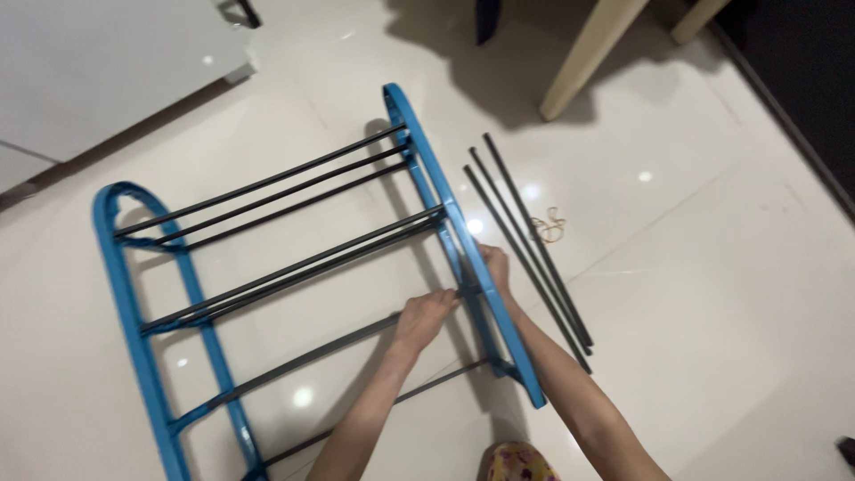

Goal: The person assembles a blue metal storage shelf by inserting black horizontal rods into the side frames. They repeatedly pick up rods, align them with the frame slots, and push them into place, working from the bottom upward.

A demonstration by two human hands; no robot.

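The blue rack [267,294] lay flat on the glossy floor tiles [712,294]; thin tube frame, judged light, stiff, best held by its side rails. Left hand [426,316] clenched round a dark crossbar [312,356] at the right rail; right hand [495,267] gripped that rail. Three loose rods [525,236] lay just beside, with rubber bands [550,228].

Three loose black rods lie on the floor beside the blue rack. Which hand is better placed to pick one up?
Probably the right hand: it rests on the blue side frame, the side nearest the loose rods. The left hand grips a fitted rod inside the rack, farther away.
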